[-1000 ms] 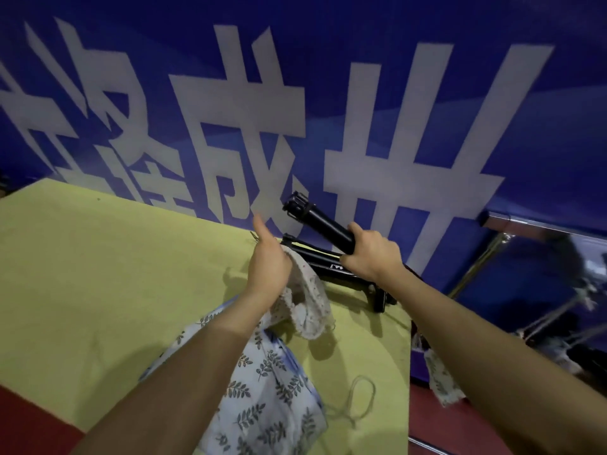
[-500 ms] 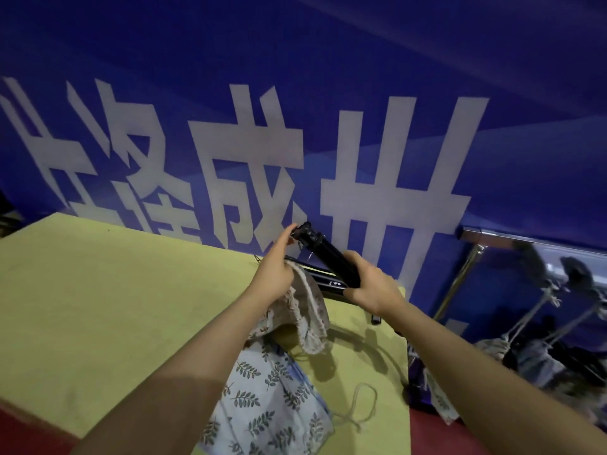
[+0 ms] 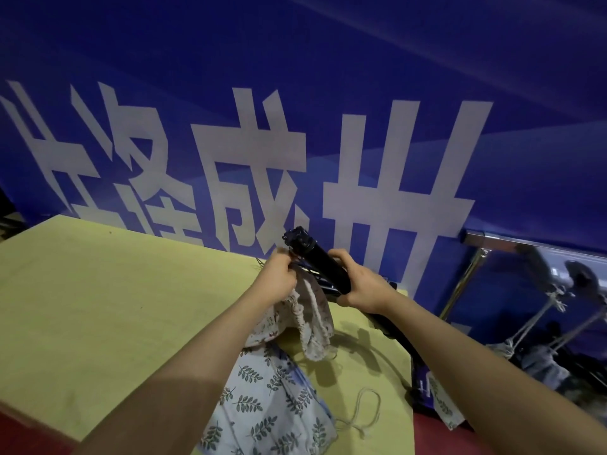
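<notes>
Both of my hands are up over the far right corner of the yellow-green table [image 3: 82, 307], whose surface stretches away to the left beneath a blue banner [image 3: 328, 77] printed with large white characters. My left hand [image 3: 279, 279] has its fingers curled, pinching the gathered rim of a small pale drawstring pouch [image 3: 312, 313]. The pouch is lifted so that its cloth hangs below my knuckles, down toward the surface. Nearer the front edge, under my left forearm, a leaf-print cloth bag [image 3: 269, 399] lies crumpled on the table. A loose white cord [image 3: 364, 412] is looped just beside it, toward the right edge. Right of the pouch is the black folded tripod [image 3: 323, 264], held tilted above the table. Its knobbly head points up and to the left, just above my left fingertips, and I cannot tell whether the two touch. My right hand [image 3: 361, 289] is wrapped round the lower part of the tripod's tube, fingers over the top and thumb below. Under that hand another dark piece of gear [image 3: 320, 280] lies along the far edge, mostly hidden. A black cable [image 3: 377, 356] curves across the surface near the right edge. Beyond the table, farthest right, a chrome rail [image 3: 525, 246] runs in front of the banner.
</notes>
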Tool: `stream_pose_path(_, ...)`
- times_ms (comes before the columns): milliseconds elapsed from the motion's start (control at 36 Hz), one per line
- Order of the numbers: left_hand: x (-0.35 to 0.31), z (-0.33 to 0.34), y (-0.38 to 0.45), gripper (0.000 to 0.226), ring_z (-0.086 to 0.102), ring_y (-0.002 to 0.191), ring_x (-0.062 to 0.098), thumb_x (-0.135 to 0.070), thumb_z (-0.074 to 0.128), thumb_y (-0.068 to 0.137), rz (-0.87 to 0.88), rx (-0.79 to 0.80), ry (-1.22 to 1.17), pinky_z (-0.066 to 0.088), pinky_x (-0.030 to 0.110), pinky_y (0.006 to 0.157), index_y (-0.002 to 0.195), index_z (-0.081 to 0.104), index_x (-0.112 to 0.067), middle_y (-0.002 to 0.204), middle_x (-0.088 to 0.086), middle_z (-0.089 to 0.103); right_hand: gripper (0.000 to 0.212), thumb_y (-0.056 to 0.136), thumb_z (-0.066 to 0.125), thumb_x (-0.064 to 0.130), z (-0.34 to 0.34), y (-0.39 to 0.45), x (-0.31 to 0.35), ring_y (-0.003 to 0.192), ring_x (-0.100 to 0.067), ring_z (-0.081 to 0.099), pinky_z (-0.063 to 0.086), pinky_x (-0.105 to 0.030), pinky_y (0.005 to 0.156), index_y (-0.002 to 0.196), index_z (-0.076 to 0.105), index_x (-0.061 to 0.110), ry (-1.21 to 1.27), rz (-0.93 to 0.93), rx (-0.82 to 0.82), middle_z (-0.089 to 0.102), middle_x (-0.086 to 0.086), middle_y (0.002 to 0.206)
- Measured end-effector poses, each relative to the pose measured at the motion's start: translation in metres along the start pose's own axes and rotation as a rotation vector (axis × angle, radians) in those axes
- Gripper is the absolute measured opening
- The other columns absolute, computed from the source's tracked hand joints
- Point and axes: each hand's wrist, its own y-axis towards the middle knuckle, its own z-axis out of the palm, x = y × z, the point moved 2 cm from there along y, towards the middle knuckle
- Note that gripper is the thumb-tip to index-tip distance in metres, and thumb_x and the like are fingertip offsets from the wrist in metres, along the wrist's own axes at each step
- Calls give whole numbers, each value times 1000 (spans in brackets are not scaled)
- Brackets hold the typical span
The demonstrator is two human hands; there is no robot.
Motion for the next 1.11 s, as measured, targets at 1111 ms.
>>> stream_pose_path(1111,14,-19,-8,36,57,79,24,1,34,96,-79,-62,-158,51,35,74,104,68,-7,95,15,62,71,79,58,25,18,-22,-12,90,-21,60,51,-30,72,141,25,36,-455,-69,-49,66,2,108)
